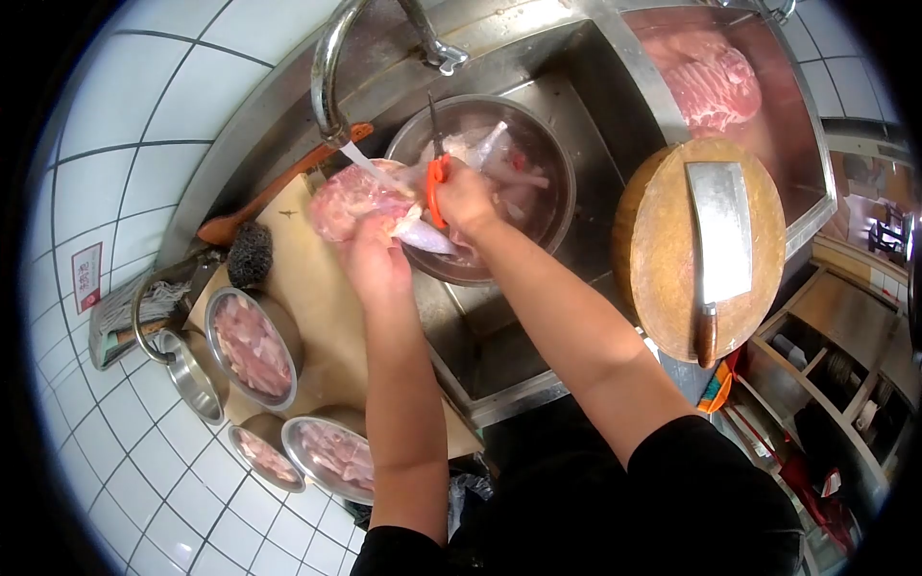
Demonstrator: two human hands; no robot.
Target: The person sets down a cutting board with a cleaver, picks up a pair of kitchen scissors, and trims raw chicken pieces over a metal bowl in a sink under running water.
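My left hand point(376, 261) is closed around a raw poultry piece point(357, 204), pink flesh with a pale leg end, at the left rim of a metal bowl point(569, 197). Water runs onto the meat from the curved tap point(327, 96). My right hand point(465, 200) grips orange-handled scissors point(437, 182), their dark blades pointing away from me over the bowl. Whether the blades are parted is unclear. More raw poultry pieces point(492, 144) lie in the bowl, which sits in a steel sink point(576, 106).
A cleaver point(722, 230) rests on a round chopping block point(653, 250) at right. Behind it, ribbed raw meat point(715, 91) lies in another basin. At left are several metal containers of cut meat point(252, 346), a dark scrubber point(251, 254) and a wooden spoon point(279, 182).
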